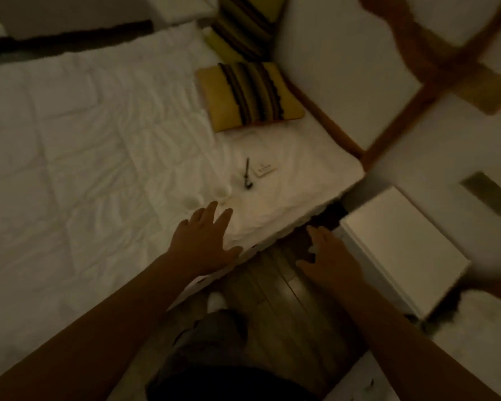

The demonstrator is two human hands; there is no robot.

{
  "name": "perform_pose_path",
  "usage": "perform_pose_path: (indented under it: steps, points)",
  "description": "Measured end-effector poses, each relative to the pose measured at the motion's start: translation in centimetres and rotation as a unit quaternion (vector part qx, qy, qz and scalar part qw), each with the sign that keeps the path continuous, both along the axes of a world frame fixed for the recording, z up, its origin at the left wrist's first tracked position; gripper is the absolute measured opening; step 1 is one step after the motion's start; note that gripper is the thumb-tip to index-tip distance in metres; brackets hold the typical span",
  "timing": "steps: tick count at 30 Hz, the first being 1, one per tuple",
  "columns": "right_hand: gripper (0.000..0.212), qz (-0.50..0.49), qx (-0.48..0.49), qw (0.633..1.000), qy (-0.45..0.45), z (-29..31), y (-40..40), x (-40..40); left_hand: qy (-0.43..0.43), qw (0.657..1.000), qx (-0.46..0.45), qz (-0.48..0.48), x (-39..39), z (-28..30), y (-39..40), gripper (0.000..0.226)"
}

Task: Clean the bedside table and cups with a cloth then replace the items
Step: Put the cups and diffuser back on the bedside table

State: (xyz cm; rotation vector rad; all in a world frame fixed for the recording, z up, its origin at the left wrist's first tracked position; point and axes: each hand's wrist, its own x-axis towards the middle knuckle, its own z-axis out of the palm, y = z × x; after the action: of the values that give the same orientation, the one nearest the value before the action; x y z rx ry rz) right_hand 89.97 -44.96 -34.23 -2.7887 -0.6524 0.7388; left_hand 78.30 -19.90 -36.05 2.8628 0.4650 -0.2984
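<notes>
The bedside table sits bare at right of frame; two white cups lie on the bed at centre, beside a pen and card. The left hand reaches toward them, fingers spread, empty — the right hand too. Soft bedding could tip a cup — dim light hides edges.

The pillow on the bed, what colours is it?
The pillow is yellow with dark brown stripes, seen in the head view.

Left hand open, fingers spread, arm outstretched, right hand open, palm down, empty
</notes>
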Motion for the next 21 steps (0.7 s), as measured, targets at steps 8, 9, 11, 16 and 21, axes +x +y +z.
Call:
perform_pose_path:
  steps: [8,9,11,16,21]
  points:
    - [0.082,0.172,-0.019,0.985,0.022,-5.5,15.3,7.4,0.039,0.988,-0.007,0.151,3.2,-4.9,9.9,0.098]
    - [0.081,0.191,-0.024,0.981,0.021,-6.2,17.2,8.4,0.039,0.984,-0.008,0.171,3.9,-5.5,10.9,0.099]
    - [0.081,0.22,-0.042,0.974,0.017,-7.3,20.1,10.0,0.041,0.98,-0.019,0.196,5.3,-6.5,11.9,0.1]
    - [0.08,0.268,-0.06,0.961,0.041,-11.9,25.1,13.9,0.06,0.961,-0.06,0.265,8.5,-10.1,13.4,0.099]
    - [0.08,0.341,-0.065,0.938,0.021,-20.3,29.8,18.2,0.058,0.92,-0.121,0.368,12.1,-17.4,14.9,0.098]
